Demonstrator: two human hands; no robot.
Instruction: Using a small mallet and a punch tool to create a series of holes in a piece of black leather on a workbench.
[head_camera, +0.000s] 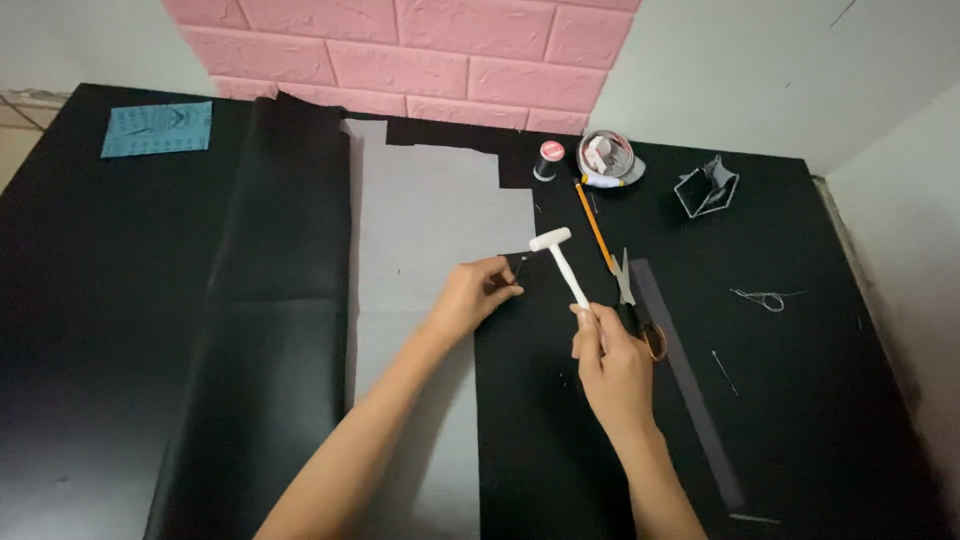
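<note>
My right hand (612, 368) grips the handle of a small white mallet (560, 262), its head raised over the table. My left hand (472, 295) pinches a small dark piece (518, 264) at the edge of a grey sheet (420, 220), just left of the mallet head. Both hands are over a black table surface (800, 400). A large black sheet of material (270, 300) lies folded to the left of the grey sheet.
Scissors with orange handles (632, 300) and an orange pencil (594, 225) lie beside my right hand. A grey strip (690, 390), a spool (548, 158), a round tin (608, 158), a wire stand (708, 186), small snips (765, 298) and blue paper (157, 128) are around.
</note>
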